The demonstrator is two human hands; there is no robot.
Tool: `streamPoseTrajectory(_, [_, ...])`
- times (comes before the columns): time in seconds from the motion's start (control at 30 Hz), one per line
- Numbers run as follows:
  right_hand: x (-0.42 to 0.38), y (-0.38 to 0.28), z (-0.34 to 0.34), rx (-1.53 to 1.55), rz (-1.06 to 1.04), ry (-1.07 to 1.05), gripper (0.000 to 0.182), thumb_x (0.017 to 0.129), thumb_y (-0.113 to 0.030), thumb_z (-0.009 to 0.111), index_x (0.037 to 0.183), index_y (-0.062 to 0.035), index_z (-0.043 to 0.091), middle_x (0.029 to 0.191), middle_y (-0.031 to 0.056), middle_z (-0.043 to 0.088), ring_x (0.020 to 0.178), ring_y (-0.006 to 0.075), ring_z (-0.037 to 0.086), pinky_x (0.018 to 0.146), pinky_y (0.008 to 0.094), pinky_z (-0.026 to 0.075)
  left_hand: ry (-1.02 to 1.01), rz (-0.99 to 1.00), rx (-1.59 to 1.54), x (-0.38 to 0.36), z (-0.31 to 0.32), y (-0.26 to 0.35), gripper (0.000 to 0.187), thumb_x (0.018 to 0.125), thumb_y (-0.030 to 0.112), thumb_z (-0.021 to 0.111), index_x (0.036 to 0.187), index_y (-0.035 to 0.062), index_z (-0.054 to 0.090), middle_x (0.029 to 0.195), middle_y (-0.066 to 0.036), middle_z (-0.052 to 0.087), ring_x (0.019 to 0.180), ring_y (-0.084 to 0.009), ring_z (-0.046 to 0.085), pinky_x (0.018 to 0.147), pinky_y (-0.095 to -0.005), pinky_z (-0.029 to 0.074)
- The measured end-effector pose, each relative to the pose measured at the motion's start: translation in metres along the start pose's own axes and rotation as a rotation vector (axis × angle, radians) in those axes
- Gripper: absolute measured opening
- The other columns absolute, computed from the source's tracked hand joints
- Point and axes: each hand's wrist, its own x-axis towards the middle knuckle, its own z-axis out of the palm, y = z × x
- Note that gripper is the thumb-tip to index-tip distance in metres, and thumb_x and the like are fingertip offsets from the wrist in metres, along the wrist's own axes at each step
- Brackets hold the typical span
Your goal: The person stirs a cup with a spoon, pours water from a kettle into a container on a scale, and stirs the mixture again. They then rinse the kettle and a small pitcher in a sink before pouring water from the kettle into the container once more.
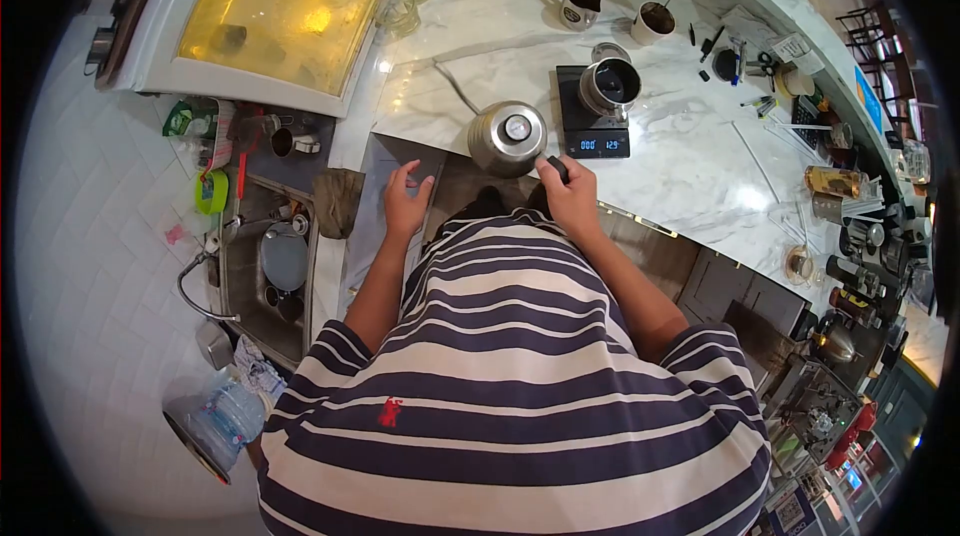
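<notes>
A steel gooseneck kettle (507,140) is at the front edge of the marble counter, its thin spout pointing to the upper left. My right hand (568,198) is closed round its black handle. To the left of the kettle my left hand (407,198) is held in the air with its fingers apart, holding nothing. A black digital scale (597,143) with a lit blue display lies just right of the kettle. On the scale stands a round metal-rimmed vessel (610,86) with a dark inside.
Behind the scale are a dark-mouthed pitcher (579,5) and a white cup (653,24) with a long spoon. A sink (262,281) with dishes is at left, below a yellow-lit glass case (290,11). Pens, jars and tools crowd the counter's right side.
</notes>
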Motion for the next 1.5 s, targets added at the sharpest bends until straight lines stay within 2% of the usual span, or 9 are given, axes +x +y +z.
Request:
streamPoseTrajectory(0.17, [-0.02, -0.051, -0.053, -0.004, -0.084, 0.031, 0.041, 0.093, -0.021, 0.079, 0.064, 0.0003, 0.058, 0.055, -0.0026, 0.048, 0.055, 0.0059, 0.04, 0.049, 0.0313, 0.032, 0.033, -0.005, -0.01, -0.008, 0.011, 0.007, 0.046, 0.091, 0.019, 0.082, 0.133, 0.0073, 0.068, 0.122, -0.013, 0.068, 0.092, -0.0232, 0.067, 0.085, -0.037, 0.056])
streamPoseTrajectory(0.37, [-0.029, -0.071, -0.134, -0.025, -0.237, 0.158, 0.046, 0.091, -0.012, 0.079, 0.061, -0.0039, 0.045, 0.058, -0.0079, 0.037, 0.058, 0.0044, 0.032, 0.049, 0.0305, 0.023, 0.036, -0.026, -0.016, -0.006, 0.035, 0.036, 0.046, 0.091, 0.019, 0.081, 0.134, 0.0076, 0.067, 0.124, -0.014, 0.067, 0.093, -0.0236, 0.068, 0.087, -0.0377, 0.056])
streamPoseTrajectory(0.57, [-0.041, -0.086, -0.222, -0.024, -0.252, 0.296, 0.019, 0.09, -0.003, 0.073, 0.074, 0.003, 0.066, 0.07, -0.0038, 0.055, 0.067, 0.005, 0.044, 0.061, 0.0262, 0.034, 0.085, 0.072, -0.019, 0.009, 0.062, 0.071, 0.046, 0.088, 0.019, 0.082, 0.131, 0.0094, 0.068, 0.128, -0.012, 0.063, 0.105, -0.0294, 0.065, 0.093, -0.0411, 0.054])
streamPoseTrajectory(0.67, [-0.04, -0.08, -0.258, 0.062, -0.24, 0.414, 0.016, 0.09, -0.004, 0.072, 0.077, 0.0052, 0.071, 0.069, -0.005, 0.053, 0.066, 0.0046, 0.044, 0.06, 0.0257, 0.032, 0.13, 0.224, 0.059, 0.024, 0.074, 0.078, 0.047, 0.086, 0.019, 0.083, 0.13, 0.0116, 0.068, 0.129, -0.012, 0.063, 0.114, -0.0326, 0.062, 0.099, -0.0434, 0.051])
streamPoseTrajectory(0.73, [-0.037, -0.084, -0.274, -0.023, -0.234, 0.491, 0.019, 0.091, -0.005, 0.072, 0.074, 0.004, 0.069, 0.067, -0.006, 0.051, 0.064, 0.0042, 0.042, 0.059, 0.0256, 0.03, 0.147, 0.317, 0.162, 0.031, 0.075, 0.086, 0.047, 0.086, 0.018, 0.083, 0.13, 0.0122, 0.068, 0.131, -0.013, 0.063, 0.119, -0.0331, 0.06, 0.103, -0.0437, 0.049])
streamPoseTrajectory(0.87, [-0.029, -0.076, -0.292, -0.216, -0.237, 0.587, 0.027, 0.092, -0.009, 0.074, 0.069, 0.0017, 0.064, 0.064, -0.0078, 0.045, 0.062, 0.0035, 0.037, 0.058, 0.0258, 0.026, 0.081, 0.285, 0.248, 0.053, 0.087, 0.097, 0.049, 0.085, 0.024, 0.083, 0.131, 0.0153, 0.068, 0.138, -0.012, 0.06, 0.131, -0.0349, 0.053, 0.106, -0.0484, 0.044])
streamPoseTrajectory(0.9, [-0.025, -0.076, -0.289, -0.224, -0.234, 0.628, 0.036, 0.092, -0.011, 0.075, 0.064, -0.0007, 0.056, 0.062, -0.0085, 0.04, 0.062, 0.0038, 0.034, 0.056, 0.0276, 0.023, 0.07, 0.285, 0.277, 0.059, 0.092, 0.097, 0.05, 0.085, 0.026, 0.083, 0.132, 0.0159, 0.068, 0.14, -0.012, 0.058, 0.134, -0.0349, 0.051, 0.106, -0.0494, 0.043])
streamPoseTrajectory(1.03, [-0.01, -0.063, -0.293, -0.348, -0.253, 0.628, 0.047, 0.091, -0.015, 0.076, 0.06, -0.0041, 0.042, 0.061, -0.008, 0.034, 0.06, 0.0045, 0.03, 0.054, 0.0306, 0.021, 0.05, 0.28, 0.362, 0.077, 0.112, 0.102, 0.057, 0.083, 0.035, 0.084, 0.135, 0.0196, 0.067, 0.148, -0.013, 0.054, 0.141, -0.035, 0.044, 0.11, -0.056, 0.035])
streamPoseTrajectory(1.5, [0.014, -0.059, -0.292, -0.404, -0.227, 0.585, 0.046, 0.088, -0.019, 0.075, 0.061, -0.0026, 0.042, 0.059, -0.0054, 0.033, 0.058, 0.0054, 0.031, 0.052, 0.0308, 0.023, 0.163, 0.315, 0.431, 0.08, 0.148, 0.109, 0.06, 0.089, 0.04, 0.077, 0.142, 0.0171, 0.063, 0.159, -0.015, 0.046, 0.152, -0.037, 0.035, 0.12, -0.0661, 0.022])
